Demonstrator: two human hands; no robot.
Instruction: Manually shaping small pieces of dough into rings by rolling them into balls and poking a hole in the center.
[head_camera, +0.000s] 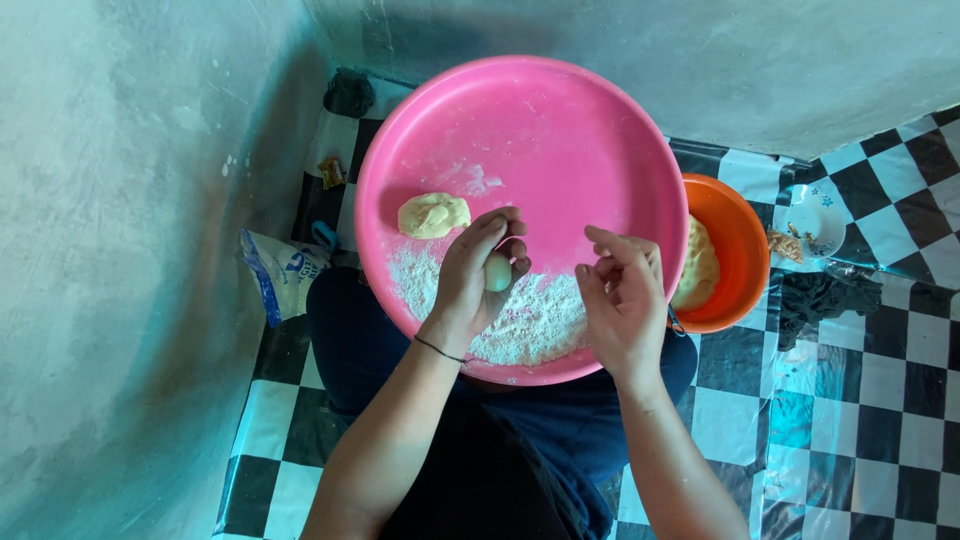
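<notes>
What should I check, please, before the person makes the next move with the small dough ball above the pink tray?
1. Dough ball held in left hand: ok.
2. Right hand free, holding nothing: ok.
3. Flour on pink tray, below the hands: ok.
4. Flattened dough piece lies apart from the flour pile: ok.
5. Orange bowl with more dough beside the tray: ok.
6. Tray steady on the lap: cannot tell.

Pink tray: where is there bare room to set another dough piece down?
The tray is bare across its far half, beyond the flattened dough. The near edge is crowded: flour, the left hand gripping a dough ball, and the right hand.
</notes>
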